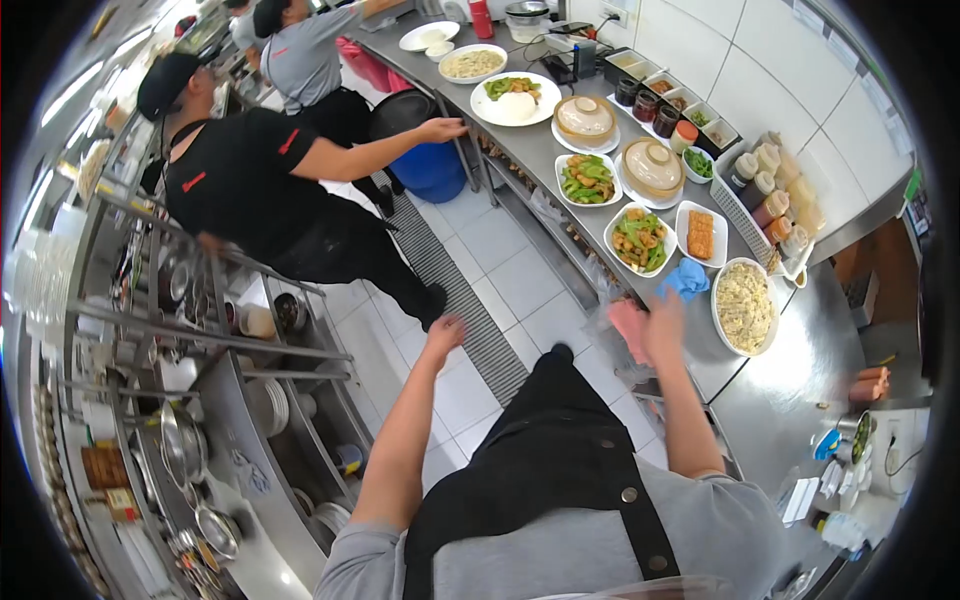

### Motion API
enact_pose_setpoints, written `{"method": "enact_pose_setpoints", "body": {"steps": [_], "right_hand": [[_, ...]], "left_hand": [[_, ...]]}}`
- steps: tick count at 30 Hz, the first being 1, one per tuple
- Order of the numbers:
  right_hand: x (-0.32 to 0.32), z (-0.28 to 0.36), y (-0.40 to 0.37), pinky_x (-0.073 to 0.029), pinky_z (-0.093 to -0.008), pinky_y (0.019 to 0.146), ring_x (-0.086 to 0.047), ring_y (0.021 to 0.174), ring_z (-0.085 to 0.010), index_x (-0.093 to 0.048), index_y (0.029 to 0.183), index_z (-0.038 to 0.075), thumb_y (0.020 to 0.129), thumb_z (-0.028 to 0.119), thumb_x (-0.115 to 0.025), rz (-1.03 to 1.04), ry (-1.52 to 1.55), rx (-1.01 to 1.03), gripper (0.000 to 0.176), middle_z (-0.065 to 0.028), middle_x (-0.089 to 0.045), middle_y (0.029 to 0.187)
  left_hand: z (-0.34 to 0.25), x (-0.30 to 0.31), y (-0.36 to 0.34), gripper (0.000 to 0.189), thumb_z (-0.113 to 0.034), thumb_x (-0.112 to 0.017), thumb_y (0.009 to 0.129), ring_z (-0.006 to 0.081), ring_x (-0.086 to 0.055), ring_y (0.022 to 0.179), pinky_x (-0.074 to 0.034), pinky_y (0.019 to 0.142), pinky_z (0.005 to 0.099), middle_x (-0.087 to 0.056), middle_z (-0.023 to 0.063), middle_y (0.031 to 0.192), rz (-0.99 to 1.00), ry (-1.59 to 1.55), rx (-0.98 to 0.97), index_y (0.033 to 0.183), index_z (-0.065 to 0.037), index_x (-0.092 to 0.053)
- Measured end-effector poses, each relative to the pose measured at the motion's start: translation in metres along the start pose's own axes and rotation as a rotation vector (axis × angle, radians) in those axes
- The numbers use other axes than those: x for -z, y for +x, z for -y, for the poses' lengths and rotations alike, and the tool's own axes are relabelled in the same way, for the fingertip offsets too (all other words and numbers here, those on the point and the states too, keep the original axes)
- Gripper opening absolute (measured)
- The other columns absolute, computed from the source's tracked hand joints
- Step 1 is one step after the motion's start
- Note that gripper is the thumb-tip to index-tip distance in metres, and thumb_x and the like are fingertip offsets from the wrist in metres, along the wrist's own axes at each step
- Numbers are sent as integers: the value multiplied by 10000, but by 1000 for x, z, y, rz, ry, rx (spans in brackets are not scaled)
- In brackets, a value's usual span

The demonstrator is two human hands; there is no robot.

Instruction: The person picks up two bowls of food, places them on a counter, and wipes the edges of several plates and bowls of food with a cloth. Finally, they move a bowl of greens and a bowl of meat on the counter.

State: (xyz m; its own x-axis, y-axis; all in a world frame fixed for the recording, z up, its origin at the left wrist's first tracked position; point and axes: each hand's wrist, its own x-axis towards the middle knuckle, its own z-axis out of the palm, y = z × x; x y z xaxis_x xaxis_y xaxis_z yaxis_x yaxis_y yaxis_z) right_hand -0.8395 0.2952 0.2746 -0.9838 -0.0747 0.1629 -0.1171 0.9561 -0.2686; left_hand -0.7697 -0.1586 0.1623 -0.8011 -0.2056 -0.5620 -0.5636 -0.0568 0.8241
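Note:
My left hand (447, 335) hangs over the aisle, fingers loosely curled in, with nothing showing in them. At the counter's front edge is my right hand (662, 325), smeared by motion, its fingers unclear. Just beyond its fingertips a crumpled blue cloth (685, 280) lies on the counter, and a pink cloth (629, 328) hangs beside it at the edge. Close by are a white bowl of fried rice (745, 306), a small dish with a browned, sliced block of food (701, 238), and a bowl of green vegetables with brown pieces (639, 240).
Farther along the steel counter (545, 150) stand two lidded clay pots (652, 167), another vegetable bowl (587, 180) and a rice plate (516, 99). Sauce bottles fill a white basket (745, 205). A person in black (240, 190) reaches across the aisle near a blue bin (430, 165). Shelving lines the left.

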Motion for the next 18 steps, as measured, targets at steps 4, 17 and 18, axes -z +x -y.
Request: {"method": "enact_pose_setpoints", "body": {"steps": [4,17,18], "right_hand": [[7,-28,26,-415,-493,956,-463,1131,-454,-557,1074,-50,770,58,-636,38,43,-140,332,-274,-497,1193],[21,-88,75,-456,-365,588,-588,635,-258,-586,771,11,631,40,-636,524,256,-466,152,-124,-594,678],[25,-99,71,-435,-332,577,-575,632,-219,-583,766,22,624,57,-646,632,430,-533,159,-94,-589,672]], "left_hand": [[-142,-70,82,387,-166,-509,950,222,-613,1023,-494,898,324,-627,146,1107,233,-83,-155,1292,13,-483],[-300,-173,310,409,-138,-538,952,294,-545,1143,-475,979,387,-500,207,1269,123,-744,-92,1288,51,-402],[-304,-180,329,412,-135,-542,950,299,-542,1147,-472,987,392,-492,211,1275,111,-785,-87,1286,56,-399]]}}
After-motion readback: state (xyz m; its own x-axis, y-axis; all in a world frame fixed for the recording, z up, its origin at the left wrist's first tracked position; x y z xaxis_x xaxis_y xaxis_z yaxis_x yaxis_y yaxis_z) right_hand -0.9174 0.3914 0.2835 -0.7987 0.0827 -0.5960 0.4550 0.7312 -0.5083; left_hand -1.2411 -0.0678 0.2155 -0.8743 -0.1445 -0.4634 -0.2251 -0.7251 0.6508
